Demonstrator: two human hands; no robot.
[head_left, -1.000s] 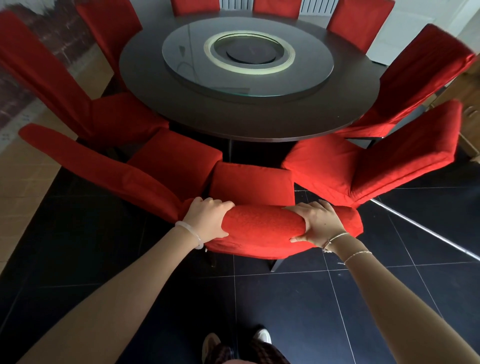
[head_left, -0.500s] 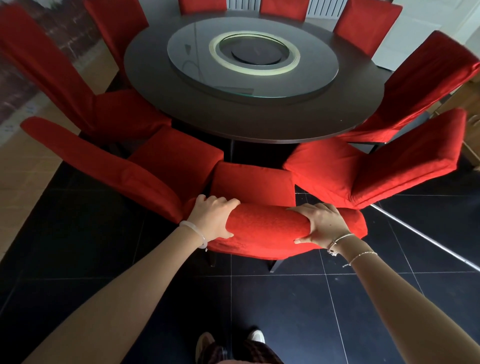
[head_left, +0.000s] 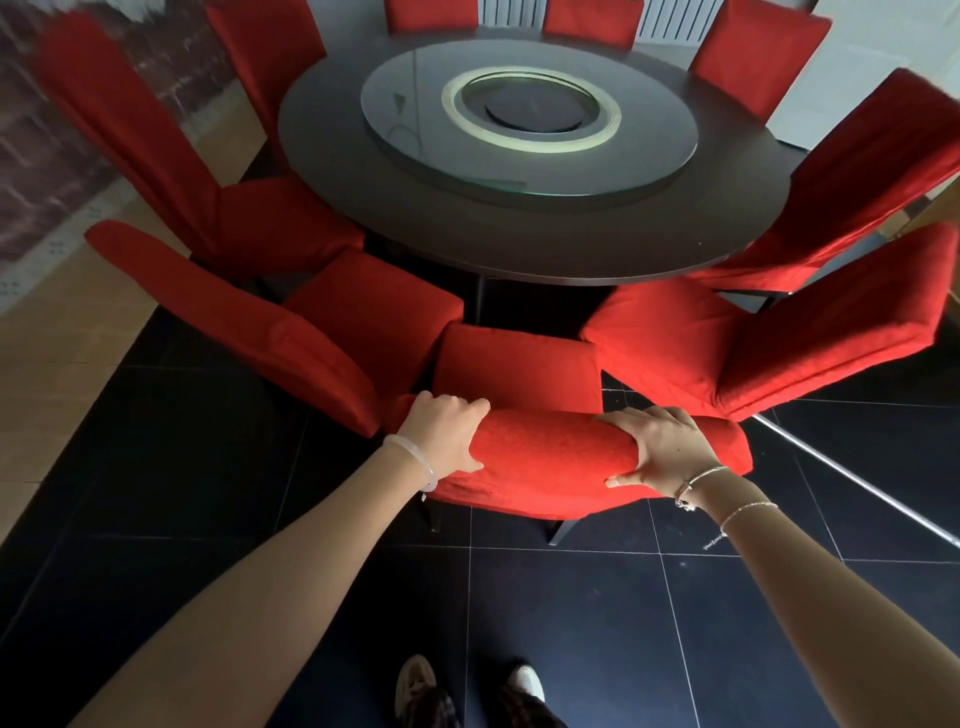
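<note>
Red upholstery covers the chair (head_left: 519, 374), which is set at the near edge of the round dark table (head_left: 519, 228), between two neighbouring red chairs (head_left: 332, 332) (head_left: 727, 343). Its padded backrest top is gripped at the left end by the left hand (head_left: 441, 434) and towards the right end by the right hand (head_left: 665, 447), fingers curled over the front and thumbs pressed against the rear. A glass turntable (head_left: 524, 161) is carried on the table, and black floor tiles (head_left: 571, 623) are seen below.

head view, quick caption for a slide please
Left hand and right hand grip the backrest top of a red chair facing a round dark table ringed by more red chairs.
</note>
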